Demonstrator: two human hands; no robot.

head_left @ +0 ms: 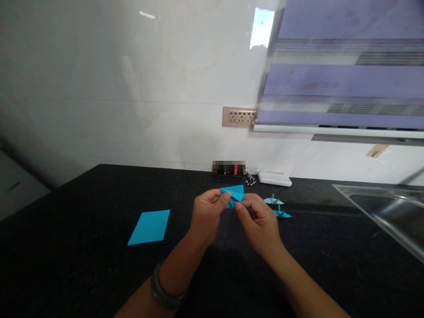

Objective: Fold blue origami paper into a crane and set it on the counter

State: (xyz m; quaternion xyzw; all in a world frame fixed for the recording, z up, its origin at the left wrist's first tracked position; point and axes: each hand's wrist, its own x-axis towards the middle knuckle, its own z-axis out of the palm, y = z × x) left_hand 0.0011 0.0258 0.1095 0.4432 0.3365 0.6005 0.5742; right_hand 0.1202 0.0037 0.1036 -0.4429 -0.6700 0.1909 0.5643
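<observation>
A small piece of folded blue origami paper [236,192] is held up between both hands above the dark countertop. My left hand [207,214] pinches its left side, thumb on the front face. On the lower right edge, my right hand [260,221] grips it between thumb and fingers. The fingers behind the paper are partly hidden. A flat sheet of blue paper [150,227] lies on the counter to the left. Beyond my right hand sit two folded paper cranes, a pale one [273,201] and a deeper blue one [281,214], the latter partly covered by the hand.
Against the tiled wall stand a black box [228,169], a small beaded item [251,179] and a white plastic object [274,178]. A steel sink [380,221] is set into the counter at right. A socket panel [239,117] and a purple blind [331,84] are above.
</observation>
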